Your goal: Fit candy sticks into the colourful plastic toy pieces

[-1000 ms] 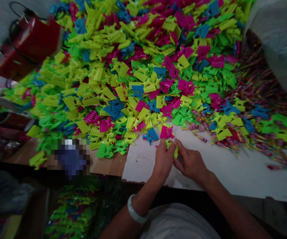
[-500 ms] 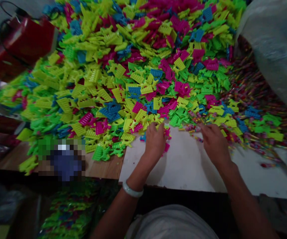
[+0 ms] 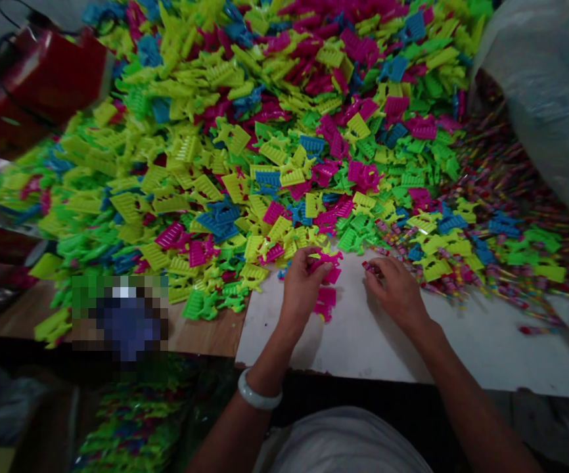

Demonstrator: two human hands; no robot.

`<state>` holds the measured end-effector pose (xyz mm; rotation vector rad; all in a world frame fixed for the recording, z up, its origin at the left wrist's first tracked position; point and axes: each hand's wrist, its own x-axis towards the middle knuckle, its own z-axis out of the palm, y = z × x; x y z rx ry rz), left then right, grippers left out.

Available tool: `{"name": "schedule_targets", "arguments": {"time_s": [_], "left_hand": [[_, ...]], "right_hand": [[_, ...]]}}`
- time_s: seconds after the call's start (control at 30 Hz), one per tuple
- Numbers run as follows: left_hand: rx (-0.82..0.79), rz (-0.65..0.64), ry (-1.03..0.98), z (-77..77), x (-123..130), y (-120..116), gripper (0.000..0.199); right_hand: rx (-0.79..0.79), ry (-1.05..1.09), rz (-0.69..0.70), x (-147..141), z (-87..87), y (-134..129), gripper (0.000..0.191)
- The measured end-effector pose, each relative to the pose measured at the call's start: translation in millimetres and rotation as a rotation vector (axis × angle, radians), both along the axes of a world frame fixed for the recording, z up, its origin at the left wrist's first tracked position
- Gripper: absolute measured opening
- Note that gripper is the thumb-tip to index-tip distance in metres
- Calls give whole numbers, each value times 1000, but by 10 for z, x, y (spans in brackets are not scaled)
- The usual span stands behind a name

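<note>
Pinched in my left hand (image 3: 303,282) is a pink plastic piece (image 3: 332,268) with a ribbed body, held just above the white board (image 3: 358,335). Below it, a second pink piece (image 3: 326,302) lies close to my fingers. My right hand (image 3: 393,289) is closed on a small, thin wrapped stick (image 3: 369,268) with a reddish end; most of it is hidden by the fingers. A gap separates the two hands. Beyond them spreads a heap of yellow, green, blue and pink plastic pieces (image 3: 274,157).
At right lies a pile of thin wrapped sticks (image 3: 521,177) beside a large translucent bag (image 3: 550,85). A red machine (image 3: 43,85) with a black cable stands at the far left. Below the table's front edge, more coloured pieces (image 3: 127,420) show.
My right hand has come left and away from the stick pile with a wrapped stick. My left hand has drawn slightly back, with a pink piece now visible in it.
</note>
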<state>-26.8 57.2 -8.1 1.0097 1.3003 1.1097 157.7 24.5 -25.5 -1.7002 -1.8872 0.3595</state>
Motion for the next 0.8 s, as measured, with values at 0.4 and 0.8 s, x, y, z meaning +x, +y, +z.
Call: {"name": "schedule_targets", "arguments": {"time_s": [0.4,0.8], "left_hand": [[-112,-429,105,165,1,-242,24],[-106,-294,126,176,124,-293,27]], "right_hand": [[-328,402,260,-133,244,-228,16],[-265,338,165,-25,130,-310,25]]}}
